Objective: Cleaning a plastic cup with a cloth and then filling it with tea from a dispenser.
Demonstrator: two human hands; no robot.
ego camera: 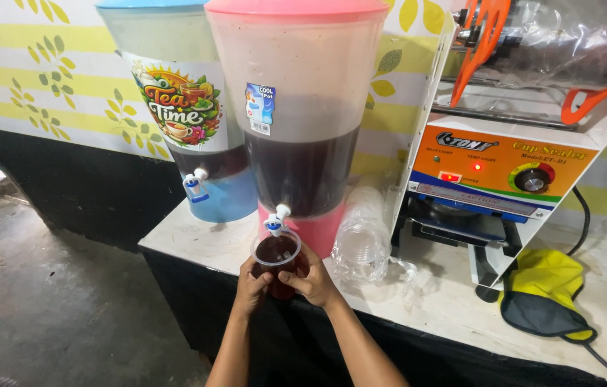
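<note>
The left hand and the right hand are both wrapping around a clear plastic cup of dark drink, holding it just off the worktop's front edge, under the white tap of the pink dispenser. A blue dispenser is standing beside it toward the left end, a cup-sealing machine toward the right.

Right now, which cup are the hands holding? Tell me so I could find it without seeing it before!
Find the tall drink dispenser with the pink lid on the white counter. Under its small white tap sits a clear plastic cup, held by the left hand and the right hand. Unlike the empty stacked cups lying beside it, it holds dark drink.
</note>
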